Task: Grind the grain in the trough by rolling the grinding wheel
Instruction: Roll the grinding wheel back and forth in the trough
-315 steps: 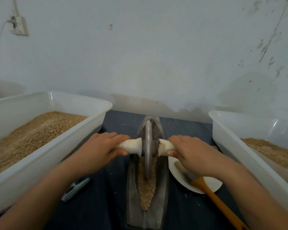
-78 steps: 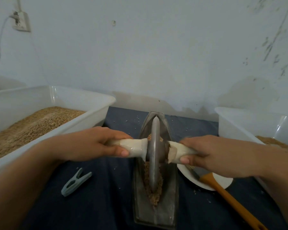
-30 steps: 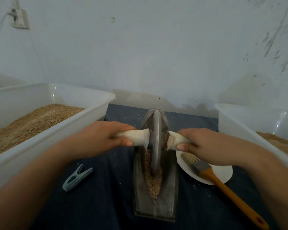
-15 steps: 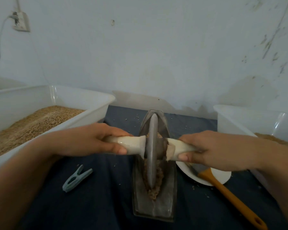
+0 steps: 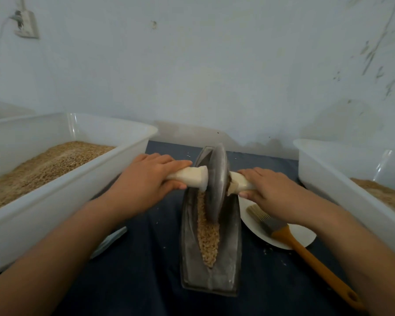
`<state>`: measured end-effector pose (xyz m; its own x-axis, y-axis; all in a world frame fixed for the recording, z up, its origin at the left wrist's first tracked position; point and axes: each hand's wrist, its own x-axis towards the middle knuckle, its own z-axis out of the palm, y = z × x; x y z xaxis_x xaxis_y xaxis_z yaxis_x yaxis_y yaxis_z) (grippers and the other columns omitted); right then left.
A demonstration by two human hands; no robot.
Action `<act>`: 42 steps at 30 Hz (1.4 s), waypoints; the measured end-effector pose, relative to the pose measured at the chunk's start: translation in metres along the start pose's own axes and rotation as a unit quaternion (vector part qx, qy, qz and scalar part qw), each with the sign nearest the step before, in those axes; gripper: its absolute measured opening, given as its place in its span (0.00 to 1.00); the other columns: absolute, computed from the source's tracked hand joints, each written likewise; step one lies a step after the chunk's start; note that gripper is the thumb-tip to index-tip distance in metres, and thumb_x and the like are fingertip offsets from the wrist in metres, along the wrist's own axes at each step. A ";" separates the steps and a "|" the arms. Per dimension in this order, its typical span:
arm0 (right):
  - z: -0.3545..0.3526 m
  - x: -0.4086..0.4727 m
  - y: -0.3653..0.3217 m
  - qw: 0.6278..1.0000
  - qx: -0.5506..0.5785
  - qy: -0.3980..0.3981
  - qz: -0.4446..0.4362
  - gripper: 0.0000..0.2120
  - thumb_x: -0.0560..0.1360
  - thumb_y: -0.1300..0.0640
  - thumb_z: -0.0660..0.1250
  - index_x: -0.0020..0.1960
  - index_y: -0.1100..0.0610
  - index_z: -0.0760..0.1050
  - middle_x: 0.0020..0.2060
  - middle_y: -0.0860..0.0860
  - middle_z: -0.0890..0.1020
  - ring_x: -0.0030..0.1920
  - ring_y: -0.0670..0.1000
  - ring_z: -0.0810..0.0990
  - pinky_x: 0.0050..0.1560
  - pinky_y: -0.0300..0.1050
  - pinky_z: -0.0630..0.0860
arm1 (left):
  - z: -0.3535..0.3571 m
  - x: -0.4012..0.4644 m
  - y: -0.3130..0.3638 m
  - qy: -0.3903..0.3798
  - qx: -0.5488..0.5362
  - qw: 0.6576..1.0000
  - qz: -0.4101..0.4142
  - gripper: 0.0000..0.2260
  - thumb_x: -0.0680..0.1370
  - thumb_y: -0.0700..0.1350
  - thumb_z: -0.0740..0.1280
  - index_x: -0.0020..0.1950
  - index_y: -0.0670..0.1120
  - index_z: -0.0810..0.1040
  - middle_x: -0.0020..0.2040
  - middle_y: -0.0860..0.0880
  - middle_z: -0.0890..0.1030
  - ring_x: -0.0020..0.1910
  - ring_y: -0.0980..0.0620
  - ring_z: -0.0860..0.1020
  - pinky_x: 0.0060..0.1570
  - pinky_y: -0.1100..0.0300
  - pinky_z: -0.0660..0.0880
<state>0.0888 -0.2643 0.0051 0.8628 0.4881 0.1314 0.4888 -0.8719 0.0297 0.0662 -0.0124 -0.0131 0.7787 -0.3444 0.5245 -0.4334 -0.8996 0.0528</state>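
Observation:
A narrow grey metal trough (image 5: pixel 232 258) lies lengthwise on the dark cloth in front of me, with tan crushed grain (image 5: pixel 206 238) along its groove. The grey grinding wheel (image 5: pixel 217 179) stands on edge in the far half of the trough. My left hand (image 5: pixel 146 181) grips the white left handle (image 5: pixel 192 177). My right hand (image 5: pixel 269 192) grips the white right handle (image 5: pixel 237 182). The near half of the grain lies uncovered.
A big white tub (image 5: pixel 62 195) of whole grain stands at the left, another white tub (image 5: pixel 342 179) with ground grain at the right. A white plate (image 5: pixel 303 233) with an orange-handled brush (image 5: pixel 306 252) lies right of the trough. A pale clothespin (image 5: pixel 111 239) shows under my left forearm.
The wheel has rolled away from me, from the trough's middle to its far half, uncovering the near grain. Both hands moved forward with the handles.

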 end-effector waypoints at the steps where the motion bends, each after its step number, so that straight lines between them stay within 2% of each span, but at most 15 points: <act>1: -0.007 -0.003 -0.001 0.999 0.012 -0.042 -0.003 0.17 0.79 0.45 0.56 0.66 0.48 0.63 0.57 0.47 0.73 0.55 0.48 0.72 0.56 0.45 0.68 | -0.006 -0.001 0.000 -0.018 -0.027 0.999 0.002 0.21 0.76 0.54 0.64 0.69 0.56 0.69 0.56 0.55 0.77 0.56 0.54 0.73 0.54 0.61 0.62; 3: -0.023 -0.011 -0.005 0.993 0.035 -0.116 -0.017 0.14 0.78 0.45 0.57 0.60 0.51 0.68 0.52 0.50 0.75 0.50 0.50 0.74 0.52 0.46 0.71 | -0.021 -0.004 -0.002 -0.091 -0.119 0.989 -0.005 0.19 0.74 0.55 0.66 0.65 0.60 0.72 0.52 0.58 0.79 0.53 0.58 0.75 0.55 0.62 0.67; 6: -0.045 -0.024 -0.013 0.980 0.065 -0.182 -0.036 0.13 0.78 0.43 0.57 0.54 0.52 0.70 0.45 0.52 0.77 0.46 0.51 0.76 0.48 0.47 0.72 | -0.043 -0.011 -0.005 -0.238 -0.277 0.931 -0.015 0.19 0.71 0.57 0.65 0.62 0.60 0.76 0.51 0.58 0.82 0.51 0.60 0.78 0.54 0.64 0.71; 9: -0.051 -0.029 -0.019 0.980 0.065 -0.186 -0.040 0.13 0.77 0.42 0.57 0.53 0.51 0.70 0.43 0.52 0.78 0.43 0.50 0.77 0.47 0.48 0.73 | -0.049 -0.012 -0.010 -0.282 -0.291 0.914 -0.004 0.19 0.71 0.58 0.64 0.62 0.58 0.76 0.49 0.59 0.82 0.48 0.61 0.78 0.47 0.69 0.71; 12: -0.039 -0.020 -0.018 0.990 0.051 -0.129 -0.028 0.11 0.78 0.44 0.56 0.54 0.50 0.69 0.44 0.49 0.76 0.42 0.47 0.75 0.45 0.44 0.71 | -0.034 -0.010 -0.013 -0.249 -0.233 0.939 -0.042 0.20 0.71 0.61 0.62 0.62 0.62 0.74 0.52 0.57 0.81 0.52 0.59 0.78 0.56 0.60 0.72; 18: 0.004 0.002 -0.008 0.995 -0.049 0.090 -0.006 0.22 0.79 0.45 0.54 0.72 0.48 0.59 0.59 0.47 0.72 0.57 0.48 0.69 0.56 0.43 0.61 | 0.008 -0.006 -0.003 -0.025 -0.040 0.998 -0.044 0.22 0.78 0.52 0.63 0.71 0.53 0.67 0.60 0.51 0.76 0.59 0.50 0.72 0.58 0.58 0.64; 20: 0.004 0.002 -0.005 0.996 -0.042 0.080 -0.005 0.23 0.79 0.44 0.54 0.72 0.48 0.57 0.60 0.47 0.72 0.58 0.48 0.69 0.56 0.43 0.62 | 0.007 -0.005 -0.004 -0.022 -0.026 0.999 -0.031 0.22 0.78 0.52 0.63 0.72 0.53 0.66 0.60 0.51 0.76 0.58 0.51 0.73 0.58 0.57 0.64; 23: -0.011 -0.005 -0.008 1.000 -0.020 -0.014 -0.014 0.20 0.79 0.44 0.56 0.68 0.48 0.63 0.57 0.48 0.73 0.55 0.50 0.72 0.56 0.45 0.68 | -0.010 -0.005 -0.005 -0.072 -0.106 0.992 -0.024 0.19 0.76 0.51 0.66 0.67 0.57 0.70 0.56 0.54 0.78 0.55 0.54 0.75 0.57 0.57 0.68; 26: -0.033 -0.017 -0.015 0.992 0.043 -0.117 -0.029 0.14 0.78 0.44 0.58 0.60 0.49 0.68 0.49 0.49 0.76 0.48 0.48 0.74 0.49 0.44 0.71 | -0.033 -0.010 -0.006 -0.191 -0.236 0.952 -0.034 0.17 0.72 0.54 0.67 0.61 0.63 0.73 0.52 0.62 0.80 0.53 0.63 0.76 0.56 0.64 0.70; 28: -0.043 -0.024 -0.017 0.986 0.054 -0.152 -0.038 0.13 0.77 0.43 0.58 0.57 0.48 0.69 0.45 0.48 0.76 0.44 0.46 0.74 0.45 0.42 0.70 | -0.042 -0.012 -0.007 -0.249 -0.285 0.925 -0.027 0.20 0.70 0.57 0.66 0.62 0.62 0.74 0.52 0.60 0.82 0.53 0.62 0.77 0.57 0.64 0.71; 30: -0.045 -0.026 -0.018 0.986 0.056 -0.154 -0.038 0.12 0.77 0.43 0.58 0.55 0.48 0.68 0.43 0.47 0.75 0.42 0.45 0.73 0.42 0.41 0.68 | -0.044 -0.012 -0.008 -0.261 -0.282 0.923 -0.018 0.21 0.70 0.58 0.65 0.63 0.62 0.74 0.54 0.58 0.82 0.54 0.60 0.78 0.59 0.61 0.71; 33: -0.034 -0.017 -0.015 0.993 0.049 -0.099 -0.029 0.12 0.78 0.45 0.57 0.58 0.50 0.69 0.46 0.48 0.76 0.44 0.45 0.73 0.43 0.42 0.69 | -0.031 -0.010 -0.008 -0.210 -0.225 0.951 -0.034 0.18 0.69 0.61 0.62 0.59 0.68 0.71 0.53 0.57 0.81 0.52 0.61 0.77 0.55 0.63 0.71; 35: -0.020 -0.007 -0.010 0.999 0.019 -0.036 -0.014 0.16 0.79 0.46 0.56 0.64 0.49 0.67 0.53 0.50 0.76 0.50 0.49 0.74 0.51 0.47 0.71 | -0.015 -0.008 -0.007 -0.123 -0.172 0.976 -0.047 0.17 0.74 0.56 0.63 0.62 0.62 0.72 0.56 0.54 0.80 0.54 0.56 0.76 0.55 0.61 0.69; 38: -0.001 0.000 -0.004 0.998 -0.014 0.058 -0.004 0.21 0.79 0.46 0.55 0.71 0.47 0.61 0.58 0.49 0.74 0.56 0.50 0.72 0.54 0.46 0.66 | 0.006 -0.006 -0.005 -0.014 -0.050 0.999 -0.016 0.21 0.77 0.50 0.65 0.70 0.52 0.68 0.58 0.49 0.78 0.56 0.48 0.74 0.55 0.57 0.64; 42: 0.002 0.001 -0.001 0.999 0.014 0.049 -0.007 0.22 0.79 0.47 0.56 0.72 0.48 0.60 0.59 0.49 0.73 0.57 0.50 0.70 0.57 0.46 0.65 | 0.004 -0.002 -0.003 -0.007 -0.019 1.000 -0.006 0.22 0.77 0.52 0.64 0.71 0.53 0.68 0.58 0.50 0.77 0.57 0.49 0.74 0.54 0.58 0.63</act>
<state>0.0889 -0.2631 0.0035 0.8400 0.4921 0.2285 0.5044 -0.8635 0.0052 0.0678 -0.0103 -0.0175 0.7896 -0.3375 0.5124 -0.4412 -0.8927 0.0920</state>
